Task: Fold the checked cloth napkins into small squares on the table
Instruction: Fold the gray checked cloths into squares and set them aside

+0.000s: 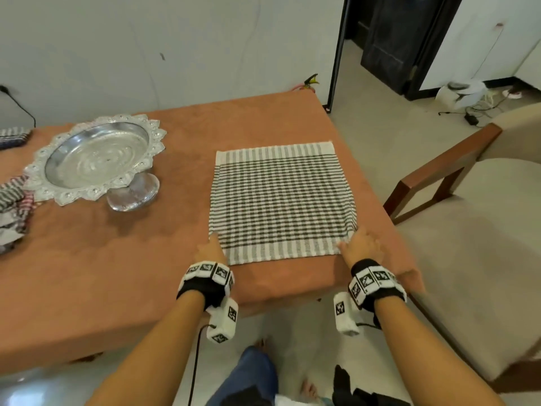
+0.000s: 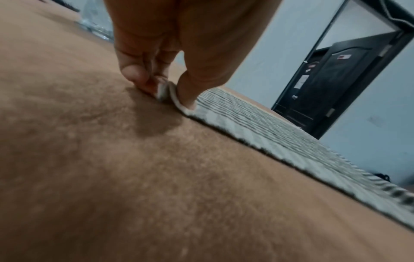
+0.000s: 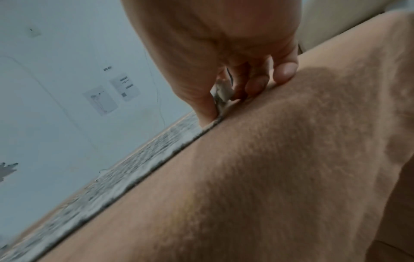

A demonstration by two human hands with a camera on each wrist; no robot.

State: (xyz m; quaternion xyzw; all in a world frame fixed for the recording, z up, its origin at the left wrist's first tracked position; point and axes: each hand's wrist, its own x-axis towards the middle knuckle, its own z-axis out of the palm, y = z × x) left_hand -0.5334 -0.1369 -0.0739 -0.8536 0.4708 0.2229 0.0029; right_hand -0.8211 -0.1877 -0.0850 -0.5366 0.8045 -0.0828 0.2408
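A grey-and-white checked napkin [image 1: 281, 200] lies spread flat near the right end of the orange-covered table [image 1: 131, 259]. My left hand [image 1: 209, 249] pinches its near left corner between thumb and fingers; the left wrist view shows that corner of the napkin [image 2: 165, 92] lifted slightly in my left hand [image 2: 161, 88]. My right hand [image 1: 361, 244] pinches the near right corner, where the cloth bunches up. In the right wrist view my right hand [image 3: 220, 99] has the napkin's [image 3: 156, 141] edge between thumb and fingers.
A silver pedestal tray [image 1: 96, 159] stands at the table's left. More striped cloths [image 1: 11, 206] lie heaped at the far left edge, with a folded stack [image 1: 13, 136] behind. A cushioned wooden chair [image 1: 468, 200] stands right of the table. The table edge runs close to my right hand.
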